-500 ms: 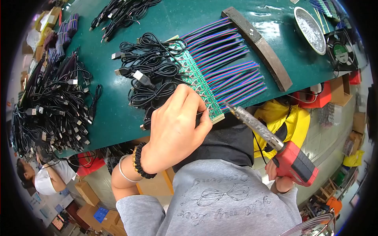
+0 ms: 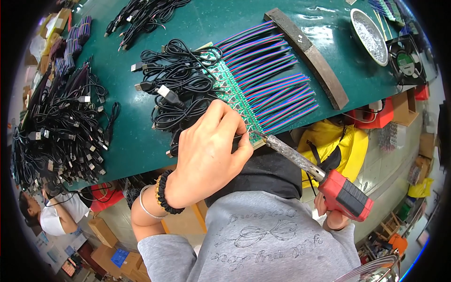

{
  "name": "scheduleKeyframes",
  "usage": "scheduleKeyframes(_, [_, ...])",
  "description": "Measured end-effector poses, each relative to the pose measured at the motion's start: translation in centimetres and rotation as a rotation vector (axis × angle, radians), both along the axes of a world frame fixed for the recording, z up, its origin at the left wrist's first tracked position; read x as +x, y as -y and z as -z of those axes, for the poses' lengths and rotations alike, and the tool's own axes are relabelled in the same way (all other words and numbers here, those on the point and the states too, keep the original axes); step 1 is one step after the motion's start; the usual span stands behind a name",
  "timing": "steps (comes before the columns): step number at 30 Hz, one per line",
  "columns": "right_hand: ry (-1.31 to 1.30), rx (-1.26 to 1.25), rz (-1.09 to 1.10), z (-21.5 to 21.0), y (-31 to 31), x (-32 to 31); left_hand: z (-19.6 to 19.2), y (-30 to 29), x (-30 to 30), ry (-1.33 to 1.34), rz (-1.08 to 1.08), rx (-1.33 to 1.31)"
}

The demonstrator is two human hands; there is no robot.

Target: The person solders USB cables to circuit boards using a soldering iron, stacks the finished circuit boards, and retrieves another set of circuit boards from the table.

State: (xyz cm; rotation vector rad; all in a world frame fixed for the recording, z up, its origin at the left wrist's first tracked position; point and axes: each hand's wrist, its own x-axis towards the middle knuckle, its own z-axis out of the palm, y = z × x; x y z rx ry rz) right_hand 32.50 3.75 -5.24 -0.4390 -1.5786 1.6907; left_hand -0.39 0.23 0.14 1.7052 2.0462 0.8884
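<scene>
Near the middle of the frame, the left hand (image 2: 206, 143) has its grip pinched, thumb and forefinger together on what appears to be a thin wire (image 2: 250, 132) at the lower end of a row of green circuit boards (image 2: 235, 91). The wrist wears a black hair tie (image 2: 162, 191) and a pale bangle (image 2: 144, 205).

At lower right, the right hand (image 2: 334, 219) has its grip wrapped around the red and black handle of a soldering iron (image 2: 315, 170). The metal barrel slants up and left, its tip at the lower end of the boards, just beside the left fingertips; whether it touches them cannot be told.

The boards run diagonally across the green counter (image 2: 131, 127) at upper centre. Coiled black USB cables (image 2: 188, 84) lie along their left side, and striped ribbon wires (image 2: 282, 94) in blue, red and black fan out to the right toward a dark, heavy bar (image 2: 307, 54). More black cables pile up at the left (image 2: 61, 127) and at the top (image 2: 145, 14). At upper right stand an oval dish (image 2: 369, 40) of pale bits and a square fan (image 2: 408, 63). A yellow bag (image 2: 354, 141) hangs below the counter edge, right of centre.
</scene>
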Motion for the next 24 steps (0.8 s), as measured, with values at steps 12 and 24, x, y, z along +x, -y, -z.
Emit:
scheduleKeyframes(12, [0.302, -0.048, 0.018, -1.5, 0.0, 1.0, 0.1, -0.1, -0.2, 0.017, 0.003, 0.000])
scheduleKeyframes(24, [0.177, -0.215, 0.105, -3.4, -1.9, -4.8, -0.6, 0.2, 0.1, -0.002, -0.037, -0.024])
